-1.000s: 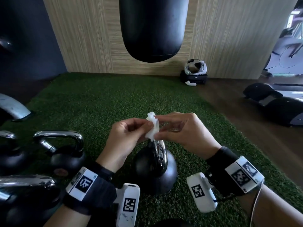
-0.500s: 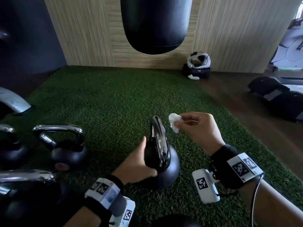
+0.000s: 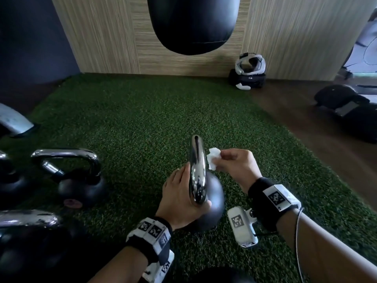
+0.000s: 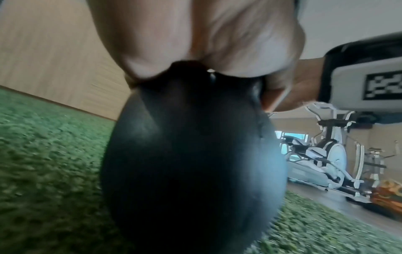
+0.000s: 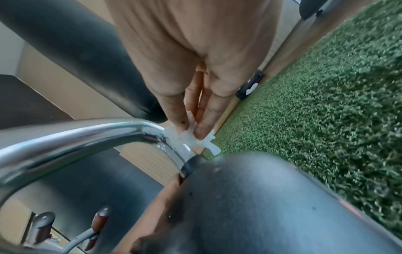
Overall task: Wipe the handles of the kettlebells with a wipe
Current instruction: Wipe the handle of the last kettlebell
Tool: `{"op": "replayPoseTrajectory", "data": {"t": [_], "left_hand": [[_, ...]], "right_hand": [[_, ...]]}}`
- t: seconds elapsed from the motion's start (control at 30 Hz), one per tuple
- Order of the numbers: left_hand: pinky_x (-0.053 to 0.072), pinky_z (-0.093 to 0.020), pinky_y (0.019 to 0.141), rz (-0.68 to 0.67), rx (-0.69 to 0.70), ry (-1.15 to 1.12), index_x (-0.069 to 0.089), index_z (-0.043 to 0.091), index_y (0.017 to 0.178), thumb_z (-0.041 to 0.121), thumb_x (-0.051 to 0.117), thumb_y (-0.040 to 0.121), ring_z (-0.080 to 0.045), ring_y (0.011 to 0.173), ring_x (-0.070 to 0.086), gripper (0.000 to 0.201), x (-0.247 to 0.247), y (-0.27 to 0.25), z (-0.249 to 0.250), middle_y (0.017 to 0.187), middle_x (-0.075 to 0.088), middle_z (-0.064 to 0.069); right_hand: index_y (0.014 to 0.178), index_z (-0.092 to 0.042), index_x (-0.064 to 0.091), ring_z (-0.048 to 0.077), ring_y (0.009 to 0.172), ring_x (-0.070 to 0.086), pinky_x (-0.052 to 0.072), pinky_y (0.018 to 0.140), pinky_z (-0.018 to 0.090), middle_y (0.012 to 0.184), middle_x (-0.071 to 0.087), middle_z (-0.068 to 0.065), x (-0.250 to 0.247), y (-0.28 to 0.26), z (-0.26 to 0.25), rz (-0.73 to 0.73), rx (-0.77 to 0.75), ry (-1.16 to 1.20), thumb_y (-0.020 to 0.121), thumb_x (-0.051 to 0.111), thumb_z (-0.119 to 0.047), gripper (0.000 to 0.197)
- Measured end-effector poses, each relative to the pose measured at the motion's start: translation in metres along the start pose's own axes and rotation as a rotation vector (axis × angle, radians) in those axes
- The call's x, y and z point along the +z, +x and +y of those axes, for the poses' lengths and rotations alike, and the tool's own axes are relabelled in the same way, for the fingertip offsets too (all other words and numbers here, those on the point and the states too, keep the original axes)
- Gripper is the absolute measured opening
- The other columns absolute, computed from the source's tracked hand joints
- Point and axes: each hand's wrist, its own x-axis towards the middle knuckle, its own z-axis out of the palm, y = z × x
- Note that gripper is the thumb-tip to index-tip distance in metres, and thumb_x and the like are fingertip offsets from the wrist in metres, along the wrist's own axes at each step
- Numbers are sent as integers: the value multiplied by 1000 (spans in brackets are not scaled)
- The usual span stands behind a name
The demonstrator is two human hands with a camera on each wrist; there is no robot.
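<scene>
Standing on green artificial turf (image 3: 132,119), a black kettlebell (image 3: 215,198) with a chrome handle (image 3: 196,170) sits in front of a crouching person. The right hand (image 3: 237,167) pinches a small crumpled white wipe (image 3: 213,160) between thumb and fingers and holds it against the far end of the handle, close to where the chrome meets the black ball; the right wrist view shows the fingers (image 5: 204,123) clamped together on the wipe there. The left hand (image 3: 179,201) steadies the kettlebell from the near side, palm against the ball and thumb wrapped under the near end of the handle. To the left stands another kettlebell (image 3: 79,180), with parts of more at the frame's left edge. A black punching bag (image 3: 192,23) hangs above, before a wood-panelled wall (image 3: 102,33). A white headset (image 3: 250,65) rests on a dark case by the wall.
</scene>
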Motion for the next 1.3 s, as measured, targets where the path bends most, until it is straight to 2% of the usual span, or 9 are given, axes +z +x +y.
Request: {"op": "replayPoseTrajectory", "data": {"t": [0.13,0.2,0.43,0.57,0.67,0.8,0.9,1.07,1.3], "left_hand": [[38,-53,116,-117,85,-358,26,75,131,54,85,63,-24,136,52,93,-29,3,-10,141,57,-1],[37,-53,117,-122,85,-338,22,81,127,56,85,60,-24,138,50,96,-32,4,-10,143,57,-2],[43,-54,112,-101,45,-358,25,80,125,53,86,59,-25,130,57,95,-32,2,-6,135,61,1],[40,-53,115,-110,31,-354,21,83,123,51,86,58,-22,133,54,97,-34,0,-2,137,59,3],[38,-52,117,-126,8,-351,21,83,123,51,87,58,-20,137,51,98,-33,0,-4,140,56,6],[38,-50,118,-133,30,-346,20,83,121,50,86,58,-19,136,51,97,-36,1,-1,139,57,6],[37,-48,118,-121,24,-359,20,86,118,49,85,56,-18,135,52,97,-37,1,2,138,57,7],[40,-49,116,-109,21,-364,28,79,123,45,89,58,-17,131,56,95,-32,2,-3,135,60,9],[44,-49,111,-74,60,-386,50,53,126,36,90,59,-17,124,59,80,-31,5,-6,131,61,10]], "right_hand": [[106,-9,75,20,90,75,63,87,37,103,77,9,17,7,4,91,-20,-147,78,90,-18,32],[94,-15,78,13,83,71,61,84,35,92,78,1,22,4,6,110,-62,-312,80,89,-26,21],[92,10,76,-7,46,52,42,48,10,64,63,1,25,0,-21,113,-224,-305,92,75,-8,18],[84,-22,82,15,63,69,53,60,39,72,76,-1,21,4,-29,159,-335,-382,91,79,-26,9],[88,-26,81,-10,58,62,46,58,22,71,70,-17,18,7,-26,97,-323,-389,89,81,-21,6],[103,-7,82,-9,67,60,45,62,1,91,76,3,18,6,-36,146,-606,-484,90,77,-7,14],[104,-3,81,5,73,63,51,70,6,95,74,5,16,-12,-39,120,-869,-552,90,74,1,17],[105,-4,81,16,70,65,54,61,28,88,70,5,10,-20,-45,37,-884,-531,91,76,-7,15],[98,-15,84,8,65,62,48,56,17,82,70,-4,8,-53,-44,-129,-792,-421,80,86,-15,18]]}}
